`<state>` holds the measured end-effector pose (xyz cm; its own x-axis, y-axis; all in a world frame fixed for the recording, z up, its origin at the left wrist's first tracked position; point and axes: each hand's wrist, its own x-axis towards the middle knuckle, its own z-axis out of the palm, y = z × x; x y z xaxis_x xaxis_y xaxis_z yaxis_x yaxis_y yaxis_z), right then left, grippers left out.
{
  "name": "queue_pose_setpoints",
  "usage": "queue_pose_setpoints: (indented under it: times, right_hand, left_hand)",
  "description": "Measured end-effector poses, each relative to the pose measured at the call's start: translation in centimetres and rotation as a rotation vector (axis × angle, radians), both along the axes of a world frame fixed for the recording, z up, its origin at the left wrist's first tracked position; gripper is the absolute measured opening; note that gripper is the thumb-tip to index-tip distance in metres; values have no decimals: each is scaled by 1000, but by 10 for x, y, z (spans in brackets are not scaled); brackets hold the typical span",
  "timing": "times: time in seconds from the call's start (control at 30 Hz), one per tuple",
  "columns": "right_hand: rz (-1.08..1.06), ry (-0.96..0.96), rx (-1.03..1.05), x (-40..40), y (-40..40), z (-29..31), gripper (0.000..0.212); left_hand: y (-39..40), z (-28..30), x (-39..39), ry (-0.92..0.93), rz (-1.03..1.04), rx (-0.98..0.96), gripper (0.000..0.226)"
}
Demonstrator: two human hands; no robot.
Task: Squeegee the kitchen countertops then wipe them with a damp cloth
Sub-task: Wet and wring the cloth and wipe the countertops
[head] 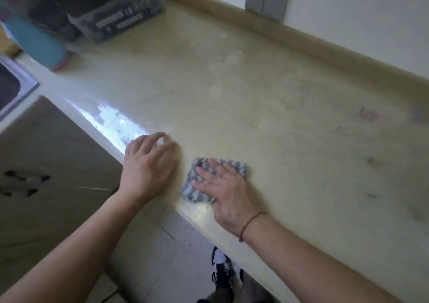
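A folded grey-and-white checked cloth (197,182) lies flat on the cream countertop (267,117), close to its front edge. My right hand (227,196) presses down on the cloth with straight, spread fingers and covers its right half. My left hand (148,165) rests beside it on the counter's front edge, just left of the cloth, fingers relaxed and holding nothing. Faint round marks and stains show on the counter surface. No squeegee is in view.
A blue bottle (37,42) stands at the back left, next to a clear plastic container (116,15). A metal sink rim (21,87) shows at the far left. A raised backsplash (301,38) runs along the wall. Below the counter are floor tiles and my shoe (221,270).
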<state>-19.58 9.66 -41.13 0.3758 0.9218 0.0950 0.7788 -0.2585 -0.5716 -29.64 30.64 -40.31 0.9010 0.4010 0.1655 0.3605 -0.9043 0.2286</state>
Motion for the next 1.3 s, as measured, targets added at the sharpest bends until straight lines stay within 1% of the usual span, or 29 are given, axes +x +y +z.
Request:
queue_pose_setpoints:
  times: [0.07, 0.13, 0.2, 0.27, 0.33, 0.4, 0.47, 0.53, 0.57, 0.63, 0.67, 0.77, 0.8, 0.87, 0.93, 1.0, 1.03, 1.13, 1.17, 1.23, 1.3]
  right_hand:
    - [104, -17, -50, -53, -13, 4, 48]
    - [148, -60, -90, -69, -23, 2, 49]
    - [230, -105, -82, -58, -30, -2, 49]
    - [364, -133, -39, -37, -36, -7, 46]
    - [398, -143, -32, -10, -37, -9, 53]
    - [269, -147, 9, 30, -38, -13, 49]
    - [91, -118, 21, 89, -46, -16, 53]
    - [-14, -130, -21, 156, -62, -12, 61]
    - [-70, -129, -48, 187, -70, -9, 61]
    - [-216, -114, -129, 237, -83, -1, 57]
    - [-274, -148, -173, 255, -86, 1, 56]
    - [-331, -357, -273, 300, -88, -3, 53]
    - [-340, -378, -314, 310, -91, -4, 53]
    - [-376, -357, -337, 322, -95, -9, 56]
    - [-490, -320, -318, 311, -92, -11, 53]
    - [-545, -265, -197, 275, -88, -6, 46]
    - [-488, -226, -103, 248, -90, -4, 46]
    - [-102, -130, 95, 130, -116, -8, 50]
    - [22, -100, 100, 86, -129, -8, 50]
    - [228, -41, 39, 17, -151, -4, 48]
    - [295, -14, -3, -4, -163, -7, 47]
  left_hand:
    - [-7, 1, -5, -8, -46, -2, 38]
    - [-14, -1, -11, -14, -112, -12, 37]
    - [-20, -5, -16, -19, -159, -35, 37]
    - [-24, -6, -18, -28, -156, -71, 40]
    - [-28, -3, -18, -15, -156, -79, 43]
    - [-33, 1, -16, 11, -180, -78, 44]
    - [-40, 3, -14, 30, -193, -87, 45]
    - [-49, 2, -9, 44, -192, -99, 48]
    - [-55, 2, -6, 49, -187, -108, 50]
    - [-66, 1, 0, 52, -159, -135, 56]
    - [-72, 1, 4, 56, -147, -143, 58]
    - [-85, 2, 12, 67, -133, -142, 61]
    - [-89, 3, 14, 73, -135, -140, 60]
    - [-96, 4, 20, 80, -147, -122, 59]
    - [-102, 5, 24, 78, -166, -106, 57]
    - [-107, 5, 27, 70, -174, -116, 56]
    - [-110, 4, 29, 67, -172, -131, 56]
    - [-116, 2, 32, 57, -172, -179, 52]
    - [-119, 4, 34, 41, -191, -186, 49]
    - [-129, 8, 40, -16, -274, -195, 42]
    - [-147, 12, 49, -34, -377, -215, 37]
